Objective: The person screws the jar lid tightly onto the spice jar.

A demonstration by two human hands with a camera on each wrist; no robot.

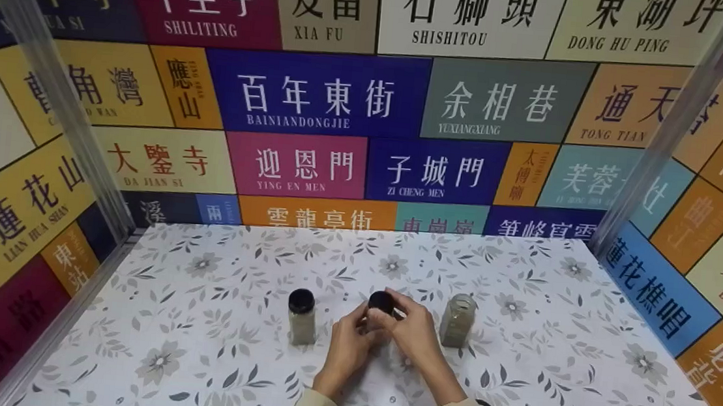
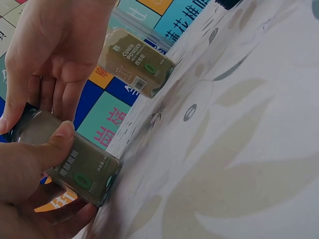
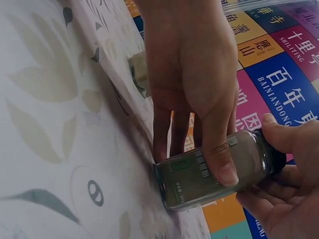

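Note:
A squarish glass spice jar (image 2: 94, 159) with a dark cap (image 1: 381, 301) is between my two hands, its base at the tabletop. My left hand (image 1: 349, 346) holds the glass body, its thumb (image 3: 219, 164) across the side. My right hand (image 1: 414, 332) pinches the cap, with the thumb and fingers (image 3: 289, 174) around it. To the left stands a second jar (image 1: 303, 327) with a black cap. To the right is a jar (image 1: 457, 322) labelled cumin powder, whose glass neck shows no cap; the left wrist view shows its label (image 2: 132, 59).
The white table (image 1: 211, 347) has a grey leaf and flower print. Behind it and at both sides stand walls of coloured panels (image 1: 319, 91) with Chinese lettering. Clear corner posts (image 1: 663, 118) rise at the table's back corners.

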